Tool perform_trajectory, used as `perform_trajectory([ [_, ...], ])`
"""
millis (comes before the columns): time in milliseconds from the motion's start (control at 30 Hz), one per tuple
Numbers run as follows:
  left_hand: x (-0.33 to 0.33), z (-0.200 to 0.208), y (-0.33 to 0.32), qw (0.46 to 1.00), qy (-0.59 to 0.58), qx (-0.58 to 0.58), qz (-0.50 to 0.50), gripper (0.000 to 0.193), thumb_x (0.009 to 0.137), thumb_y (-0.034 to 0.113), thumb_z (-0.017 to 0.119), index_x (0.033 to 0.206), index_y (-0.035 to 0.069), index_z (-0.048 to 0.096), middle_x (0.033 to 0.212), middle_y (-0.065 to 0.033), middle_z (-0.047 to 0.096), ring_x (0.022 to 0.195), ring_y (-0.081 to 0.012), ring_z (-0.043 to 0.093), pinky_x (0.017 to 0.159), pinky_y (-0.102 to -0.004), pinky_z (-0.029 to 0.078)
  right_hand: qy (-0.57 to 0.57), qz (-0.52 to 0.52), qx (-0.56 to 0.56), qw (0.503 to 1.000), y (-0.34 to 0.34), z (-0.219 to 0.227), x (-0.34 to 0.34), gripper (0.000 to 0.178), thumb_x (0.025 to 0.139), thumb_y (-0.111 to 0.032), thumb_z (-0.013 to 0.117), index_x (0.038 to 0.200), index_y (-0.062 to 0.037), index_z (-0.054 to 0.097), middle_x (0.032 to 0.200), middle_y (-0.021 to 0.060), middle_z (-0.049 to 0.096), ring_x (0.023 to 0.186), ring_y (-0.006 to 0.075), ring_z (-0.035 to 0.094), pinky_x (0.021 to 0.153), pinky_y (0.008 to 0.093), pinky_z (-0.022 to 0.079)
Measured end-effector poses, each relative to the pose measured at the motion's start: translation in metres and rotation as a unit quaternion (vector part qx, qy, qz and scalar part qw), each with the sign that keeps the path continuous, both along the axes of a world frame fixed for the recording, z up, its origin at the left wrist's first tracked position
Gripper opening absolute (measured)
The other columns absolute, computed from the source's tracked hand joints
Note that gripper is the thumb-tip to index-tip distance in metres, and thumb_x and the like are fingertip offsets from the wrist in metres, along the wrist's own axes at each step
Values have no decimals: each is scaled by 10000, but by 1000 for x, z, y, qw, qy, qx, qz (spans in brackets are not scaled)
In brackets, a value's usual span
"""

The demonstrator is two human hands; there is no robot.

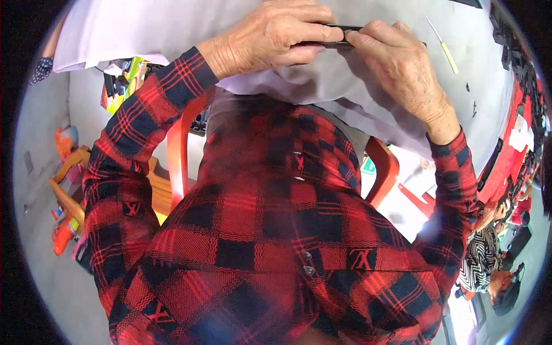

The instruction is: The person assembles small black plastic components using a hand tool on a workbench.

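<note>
Item: one slim dark piece [347, 27], long and narrow, held up over the near part of a pale cloth-covered table [190, 26], between two bare hands. Much of its length is hidden by fingers; its exact kind cannot be told. Handling, by judgement: light, stiff, probably smooth enough to slip a little — thin parts, if any, may be fragile. Best hold: the long edges near each end, pinched rather than squeezed.

Left hand [290, 31]: closed, fingers curled around the left end of the piece.

Right hand [397, 57]: closed, thumb and fingers gripping the right end, fingertips near the middle and close to those of the left.

Surroundings: one slender tool [449, 59], pale yellow handle and thin shaft, lying on the table to the right, apart from both hands. Two small dark bits [474, 109] nearer the table's right edge. Farther right, a red surface [506, 155] bearing many black parts — too small to identify.
</note>
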State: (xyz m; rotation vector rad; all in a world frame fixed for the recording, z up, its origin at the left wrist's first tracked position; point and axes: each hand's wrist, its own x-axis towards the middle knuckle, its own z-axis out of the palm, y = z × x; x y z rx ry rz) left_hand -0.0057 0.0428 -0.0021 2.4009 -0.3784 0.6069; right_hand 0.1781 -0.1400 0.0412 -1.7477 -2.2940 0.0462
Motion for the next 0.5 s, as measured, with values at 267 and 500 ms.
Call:
perform_trajectory([
  [267, 10, -24, 10, 977, -184, 106, -22, 319, 798, 77, 677, 1114, 42, 703, 986, -114, 620, 902, -315, 616, 797, -415, 514, 86, -77, 46, 992, -5, -2, -11, 278, 802, -69, 756, 1077, -99, 733, 947, 36, 676, 836, 253, 642, 758, 360, 537],
  [500, 10, -21, 10, 978, -193, 73, -32, 289, 803, 52, 695, 1091, 27, 692, 1012, -126, 629, 895, -320, 634, 787, -403, 526, 180, -175, 50, 967, -15, 4, -17, 209, 815, -145, 812, 1010, -89, 762, 943, 40, 723, 819, 225, 701, 724, 331, 569],
])
